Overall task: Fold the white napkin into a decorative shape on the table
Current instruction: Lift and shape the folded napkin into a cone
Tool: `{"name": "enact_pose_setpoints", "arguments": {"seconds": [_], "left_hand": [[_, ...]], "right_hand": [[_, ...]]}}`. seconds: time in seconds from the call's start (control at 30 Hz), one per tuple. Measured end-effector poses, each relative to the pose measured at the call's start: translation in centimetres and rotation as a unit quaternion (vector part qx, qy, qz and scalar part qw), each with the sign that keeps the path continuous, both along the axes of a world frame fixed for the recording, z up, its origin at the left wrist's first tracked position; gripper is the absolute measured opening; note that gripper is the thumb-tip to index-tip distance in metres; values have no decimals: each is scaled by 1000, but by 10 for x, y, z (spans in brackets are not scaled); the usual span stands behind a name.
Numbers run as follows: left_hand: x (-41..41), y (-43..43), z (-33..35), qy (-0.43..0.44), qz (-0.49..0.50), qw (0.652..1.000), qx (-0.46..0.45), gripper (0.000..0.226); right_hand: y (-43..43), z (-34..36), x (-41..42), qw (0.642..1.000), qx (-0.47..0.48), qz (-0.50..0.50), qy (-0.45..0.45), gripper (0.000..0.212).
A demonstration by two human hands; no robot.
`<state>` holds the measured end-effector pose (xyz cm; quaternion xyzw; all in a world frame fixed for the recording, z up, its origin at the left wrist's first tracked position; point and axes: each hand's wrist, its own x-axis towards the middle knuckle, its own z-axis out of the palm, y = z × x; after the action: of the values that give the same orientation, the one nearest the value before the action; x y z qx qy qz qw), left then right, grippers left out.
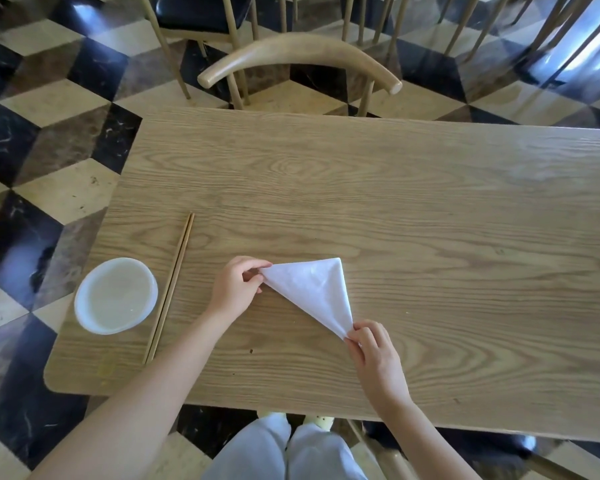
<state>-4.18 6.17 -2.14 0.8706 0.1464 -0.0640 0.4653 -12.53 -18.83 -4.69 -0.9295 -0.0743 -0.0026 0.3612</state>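
The white napkin (317, 291) lies flat on the wooden table (413, 209), folded into a triangle near the front edge. My left hand (234, 289) pinches its left corner between thumb and fingers. My right hand (374, 355) pinches the lower right corner, closer to me. The third corner points away from me and lies free on the table.
A pair of wooden chopsticks (169, 288) lies left of my left hand, with a white bowl (115, 295) beyond them near the table's left edge. A wooden chair (300, 55) stands at the far side. The checkered floor surrounds the table.
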Motion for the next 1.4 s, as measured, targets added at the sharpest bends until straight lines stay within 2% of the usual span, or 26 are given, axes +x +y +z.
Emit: {"name": "enact_pose_setpoints", "arguments": {"seconds": [0.07,0.2,0.27,0.37,0.47,0.6,0.7,0.9,1.07,1.23,1.33,1.4], "left_hand": [[3,0,-3,15,13,1000,0,31],[12,0,-2,57,-8,998,-4,28],[15,2,4,78,-38,996,-19,26],[17,5,12,86,-100,991,-27,26],[16,11,14,79,-143,986,-22,22],[9,17,9,38,-207,975,64,25],[7,15,5,-7,-209,972,111,11],[3,4,9,-37,-199,969,141,12],[-7,-7,12,-11,-145,983,113,8],[-28,-6,7,27,-125,985,119,10],[-28,-9,9,70,-125,982,120,10],[-22,-5,15,133,-154,969,138,21]], "right_hand": [[1,-3,-1,1000,-16,11,-15,6],[3,-9,-4,997,-60,18,-37,26],[3,-9,-6,998,-60,5,-35,23],[4,-9,-7,998,-55,-7,-41,5],[3,-8,-5,998,-44,-3,-39,4],[1,-5,-1,999,-45,-16,-21,18],[-1,-4,3,999,-43,-14,-17,18],[-12,2,17,998,-49,-1,-25,18],[-27,4,45,994,-82,20,-64,6],[-37,-5,51,991,-103,59,-54,14],[-36,-6,54,999,-41,32,-1,27],[-34,-1,54,1000,13,8,24,28]]}}
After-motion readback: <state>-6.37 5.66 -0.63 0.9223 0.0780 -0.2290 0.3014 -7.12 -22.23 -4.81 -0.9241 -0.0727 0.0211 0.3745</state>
